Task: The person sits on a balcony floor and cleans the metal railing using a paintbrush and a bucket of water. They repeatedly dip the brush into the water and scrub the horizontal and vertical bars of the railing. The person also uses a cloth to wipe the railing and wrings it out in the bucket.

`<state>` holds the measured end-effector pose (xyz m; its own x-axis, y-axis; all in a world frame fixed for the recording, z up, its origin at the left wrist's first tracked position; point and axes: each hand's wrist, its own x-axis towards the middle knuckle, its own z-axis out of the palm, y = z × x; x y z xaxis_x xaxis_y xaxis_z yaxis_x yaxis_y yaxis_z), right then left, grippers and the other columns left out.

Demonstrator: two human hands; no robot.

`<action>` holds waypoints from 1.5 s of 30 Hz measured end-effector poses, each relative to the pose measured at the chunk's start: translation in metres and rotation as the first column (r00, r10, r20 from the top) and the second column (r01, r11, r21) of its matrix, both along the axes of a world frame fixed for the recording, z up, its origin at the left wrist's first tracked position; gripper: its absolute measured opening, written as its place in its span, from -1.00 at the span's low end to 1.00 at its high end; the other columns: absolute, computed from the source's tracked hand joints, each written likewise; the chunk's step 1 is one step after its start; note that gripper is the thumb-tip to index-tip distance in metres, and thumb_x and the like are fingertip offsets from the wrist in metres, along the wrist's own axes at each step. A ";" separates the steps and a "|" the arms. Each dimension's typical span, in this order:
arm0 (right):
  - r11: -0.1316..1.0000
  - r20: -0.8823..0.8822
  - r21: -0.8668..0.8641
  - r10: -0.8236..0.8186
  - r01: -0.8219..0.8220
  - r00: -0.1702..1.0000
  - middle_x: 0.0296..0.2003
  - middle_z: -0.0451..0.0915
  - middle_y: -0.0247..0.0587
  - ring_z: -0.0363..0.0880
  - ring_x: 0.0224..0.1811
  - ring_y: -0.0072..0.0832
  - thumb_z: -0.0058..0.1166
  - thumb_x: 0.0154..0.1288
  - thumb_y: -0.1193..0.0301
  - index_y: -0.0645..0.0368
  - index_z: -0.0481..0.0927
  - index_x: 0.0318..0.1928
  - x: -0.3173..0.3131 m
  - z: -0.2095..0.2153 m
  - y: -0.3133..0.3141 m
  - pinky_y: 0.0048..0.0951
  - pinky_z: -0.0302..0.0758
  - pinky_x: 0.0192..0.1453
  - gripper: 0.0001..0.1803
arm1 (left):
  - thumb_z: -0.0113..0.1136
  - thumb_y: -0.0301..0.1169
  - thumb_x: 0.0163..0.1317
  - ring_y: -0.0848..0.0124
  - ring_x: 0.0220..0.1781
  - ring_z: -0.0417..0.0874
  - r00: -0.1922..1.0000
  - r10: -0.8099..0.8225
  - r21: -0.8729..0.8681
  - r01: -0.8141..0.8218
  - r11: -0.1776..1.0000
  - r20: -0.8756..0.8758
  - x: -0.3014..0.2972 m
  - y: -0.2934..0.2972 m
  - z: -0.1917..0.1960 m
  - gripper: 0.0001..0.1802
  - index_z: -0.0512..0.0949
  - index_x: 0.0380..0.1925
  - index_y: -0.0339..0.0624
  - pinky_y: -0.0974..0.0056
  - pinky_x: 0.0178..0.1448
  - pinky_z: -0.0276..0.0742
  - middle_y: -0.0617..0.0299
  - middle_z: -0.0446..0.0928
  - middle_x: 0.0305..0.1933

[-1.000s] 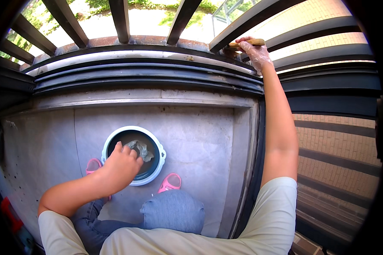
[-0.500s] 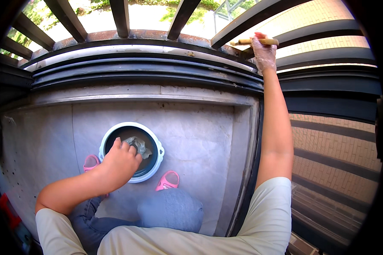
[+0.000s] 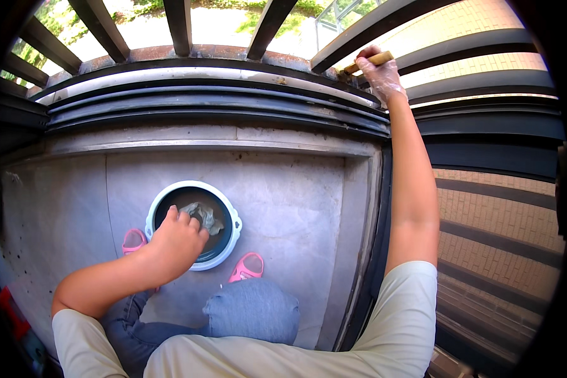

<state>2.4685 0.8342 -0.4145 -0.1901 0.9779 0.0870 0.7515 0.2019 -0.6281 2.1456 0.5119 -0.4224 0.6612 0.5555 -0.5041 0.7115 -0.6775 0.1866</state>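
My right hand, in a thin clear plastic glove, is closed around the light wooden handle of a small brush. The brush's far end reaches the rusty ledge at the foot of the railing bars, by the corner. My bare left hand is over a round basin with a pale blue rim and dark water inside. Its fingers are bent against a crumpled, translucent piece of plastic, which appears gripped at one edge; the fingertips are partly hidden.
Dark metal railing bars rise from the rusty ledge ahead and continue along the right side. Pink shoes stand on the grey tiled floor beside the basin. A red object is at the far left.
My right hand has moved slightly left, turning the brush so its far end tips down toward the corner of the ledge. My left hand has barely moved.
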 end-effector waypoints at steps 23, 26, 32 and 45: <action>0.958 -0.046 -0.152 -0.254 0.245 0.966 -0.25 0.51 -0.19 0.51 -0.26 -0.47 0.15 0.21 0.14 0.30 0.58 -0.17 0.082 -0.019 -0.281 -0.51 0.46 -0.13 -0.58 | 0.12 -0.52 -0.03 0.20 -0.11 0.50 0.997 -0.012 0.003 0.012 1.000 0.073 0.013 0.003 -0.004 -0.65 0.48 -0.15 -0.19 0.11 0.17 0.30 0.10 0.50 -0.26; 0.738 0.127 -0.435 -0.517 0.516 0.846 -0.40 0.50 -0.26 0.47 -0.36 -0.54 0.17 0.18 0.10 0.26 0.59 -0.18 0.087 -0.010 -0.314 -0.55 0.43 -0.20 -0.56 | 0.19 -0.45 0.05 0.23 -0.05 0.50 0.999 -0.022 -0.018 0.023 1.000 0.028 0.021 0.001 0.000 -0.67 0.47 -0.12 -0.14 0.16 0.19 0.29 0.14 0.50 -0.20; 0.525 -0.323 -0.808 -0.774 0.267 0.544 -0.45 0.48 -0.33 0.44 -0.36 -0.66 0.08 0.26 0.13 0.24 0.50 -0.04 0.118 -0.017 -0.393 -0.64 0.41 -0.27 -0.56 | 0.20 -0.46 0.03 0.24 -0.07 0.51 0.991 -0.130 -0.039 0.131 0.991 0.020 0.047 0.010 0.005 -0.67 0.49 -0.13 -0.13 0.19 0.17 0.30 0.15 0.50 -0.18; 0.561 -0.562 -0.801 -0.825 -0.207 -0.060 -0.16 0.45 -0.17 0.44 -0.05 -0.49 0.09 0.25 0.13 0.26 0.27 0.22 0.063 -0.044 -0.499 -0.48 0.40 0.01 -0.35 | 0.20 -0.45 0.04 0.21 -0.02 0.50 0.950 -0.296 -0.070 0.303 0.950 0.097 0.083 0.009 0.003 -0.68 0.50 -0.13 -0.15 0.17 0.16 0.31 0.13 0.52 -0.17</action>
